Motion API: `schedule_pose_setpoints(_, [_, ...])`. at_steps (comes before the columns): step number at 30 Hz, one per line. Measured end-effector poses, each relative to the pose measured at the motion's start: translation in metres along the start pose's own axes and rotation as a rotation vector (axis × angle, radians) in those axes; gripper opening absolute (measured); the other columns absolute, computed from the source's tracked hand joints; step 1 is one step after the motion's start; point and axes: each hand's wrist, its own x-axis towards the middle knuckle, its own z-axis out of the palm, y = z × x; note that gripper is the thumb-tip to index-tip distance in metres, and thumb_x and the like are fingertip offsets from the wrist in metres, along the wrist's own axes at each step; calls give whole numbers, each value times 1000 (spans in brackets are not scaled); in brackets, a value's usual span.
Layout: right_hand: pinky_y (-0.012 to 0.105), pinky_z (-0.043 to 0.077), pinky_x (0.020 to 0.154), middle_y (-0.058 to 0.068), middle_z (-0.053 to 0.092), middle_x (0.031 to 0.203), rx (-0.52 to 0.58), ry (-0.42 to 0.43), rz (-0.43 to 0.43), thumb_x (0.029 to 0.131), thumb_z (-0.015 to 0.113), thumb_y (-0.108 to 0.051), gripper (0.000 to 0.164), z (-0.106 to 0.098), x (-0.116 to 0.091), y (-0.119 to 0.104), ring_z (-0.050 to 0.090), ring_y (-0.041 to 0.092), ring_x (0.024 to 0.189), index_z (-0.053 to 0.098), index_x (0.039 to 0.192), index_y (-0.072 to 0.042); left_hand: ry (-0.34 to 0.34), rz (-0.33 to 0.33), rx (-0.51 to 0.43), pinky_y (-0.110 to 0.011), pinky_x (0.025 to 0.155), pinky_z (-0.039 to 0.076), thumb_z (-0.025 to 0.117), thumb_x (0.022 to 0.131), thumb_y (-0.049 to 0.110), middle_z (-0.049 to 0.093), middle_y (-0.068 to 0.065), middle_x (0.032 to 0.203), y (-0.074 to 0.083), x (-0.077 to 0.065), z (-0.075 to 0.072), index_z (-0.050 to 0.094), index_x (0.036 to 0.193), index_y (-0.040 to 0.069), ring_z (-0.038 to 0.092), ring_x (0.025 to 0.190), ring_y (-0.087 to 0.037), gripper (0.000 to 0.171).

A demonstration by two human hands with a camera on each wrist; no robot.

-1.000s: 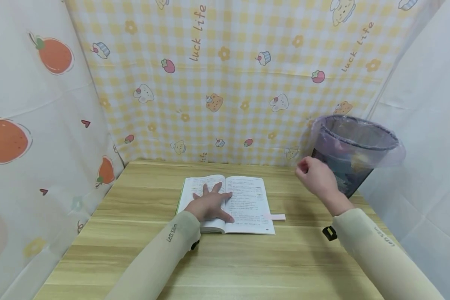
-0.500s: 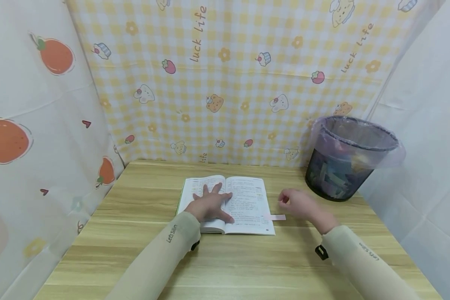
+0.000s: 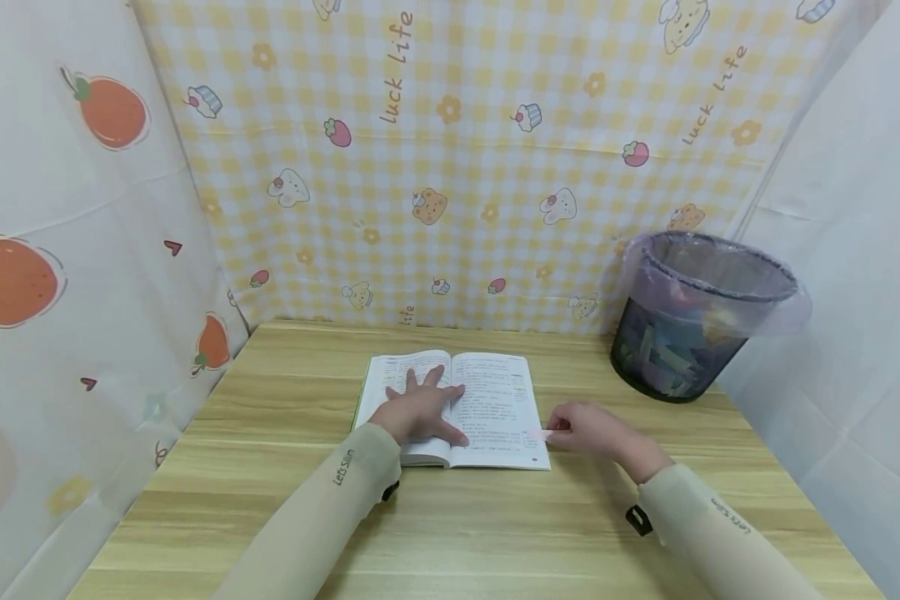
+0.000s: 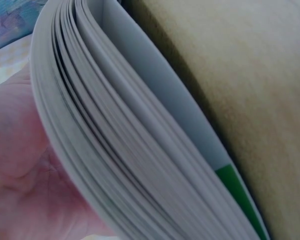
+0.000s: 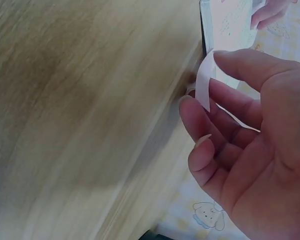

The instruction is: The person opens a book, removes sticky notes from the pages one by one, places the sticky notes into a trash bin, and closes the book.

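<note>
An open book (image 3: 495, 400) lies on the wooden table with printed pages facing up. My left hand (image 3: 418, 408) rests spread over its left page, the thumb and a finger reaching across the fold. A pale pink sticky tab (image 5: 203, 82) sticks out past the right page's edge. With thumb and fingertips my right hand (image 3: 588, 429) pinches this tab, which curves slightly in the right wrist view. The left wrist view shows the book's page edges (image 4: 125, 145) close up, a green corner of the cover, and part of my left palm (image 4: 20, 165).
A black mesh bin (image 3: 671, 350) with a purple liner stands at the back right, with colourful bits showing through its side. A patterned curtain (image 3: 450, 167) hangs behind the wooden table (image 3: 285, 533), and white cloth hangs on both sides.
My right hand has moved from beside the bin, leftward and towards me, to the book's right edge, and now pinches the tab. My left hand has stayed on the book.
</note>
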Motion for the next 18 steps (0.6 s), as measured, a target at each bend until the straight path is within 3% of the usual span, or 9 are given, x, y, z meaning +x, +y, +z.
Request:
schedule_pose_setpoints(8, [34,54,75,-6,71,88,-41,50,4,102,74,-12,7,-3,-5,-3,58,10,79,75,96,-12,9,11,9,-92,121,0,96,80,53,6,-7,188,-1,2,0,51,166,34,-9,166,-61,99])
schedule_pose_setpoints(18, [33,53,74,-6,70,87,-40,67,1,99,77,-9,10,-3,-7,2,58,9,79,73,92,-16,1,0,3,-91,122,-2,96,80,51,6,-6,188,0,1,0,51,166,34,-10,167,-60,98])
